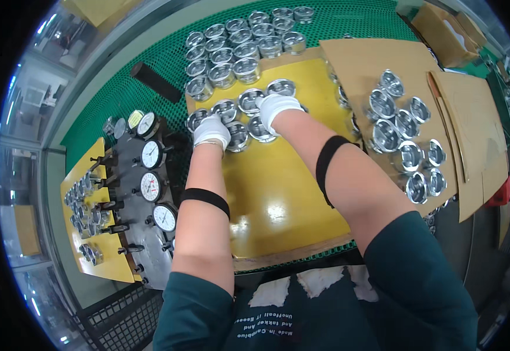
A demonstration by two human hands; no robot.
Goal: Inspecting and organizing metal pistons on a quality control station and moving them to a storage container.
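Note:
Both my hands wear white gloves and reach to a cluster of shiny metal pistons on a yellow board (290, 193). My left hand (212, 132) is closed at the cluster's left end, its fingers against a piston (224, 110); another piston (197, 119) stands to its left and one (238, 138) to its right. With bent fingers, my right hand (279, 111) touches the rim of a piston (249, 101). A piston (260, 130) sits just below that hand and one (282, 88) just beyond it. The backs of the gloves hide most fingertips.
Rows of pistons (241, 51) stand at the back, near green mesh matting (143, 76). Cardboard (354, 64) on the right bears more pistons (386, 133). To the left are a black cylinder (155, 82), dial gauges (150, 186) and another yellow board (110, 257) with small metal parts.

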